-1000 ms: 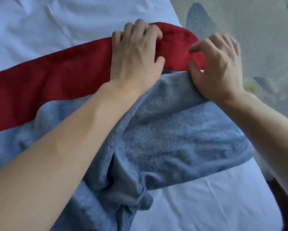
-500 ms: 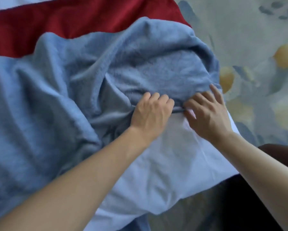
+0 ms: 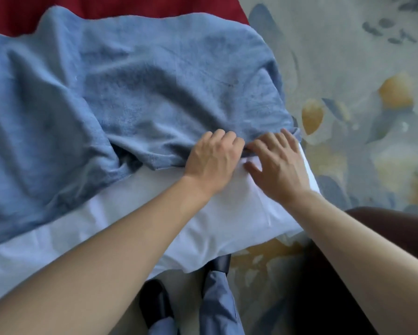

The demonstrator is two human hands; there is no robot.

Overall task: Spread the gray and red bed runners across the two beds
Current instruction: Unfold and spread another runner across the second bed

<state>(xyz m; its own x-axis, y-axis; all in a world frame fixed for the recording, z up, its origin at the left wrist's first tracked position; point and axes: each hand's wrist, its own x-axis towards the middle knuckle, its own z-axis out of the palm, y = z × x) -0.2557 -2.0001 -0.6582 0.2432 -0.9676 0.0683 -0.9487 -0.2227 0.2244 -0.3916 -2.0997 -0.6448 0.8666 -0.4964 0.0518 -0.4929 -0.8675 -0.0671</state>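
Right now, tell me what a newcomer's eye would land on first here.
The rumpled gray runner covers most of the bed, with the red runner peeking out beyond it. Both hands, left and right, meet at the gray runner's near edge by the corner of the white sheet.

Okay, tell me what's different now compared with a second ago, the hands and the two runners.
Both hands left the red runner and came down to the near edge of the gray runner. The left hand now grips that edge; the right hand rests beside it, its fingers at the hem. The gray runner lies more spread. The red runner stays flat behind it on the white sheet.
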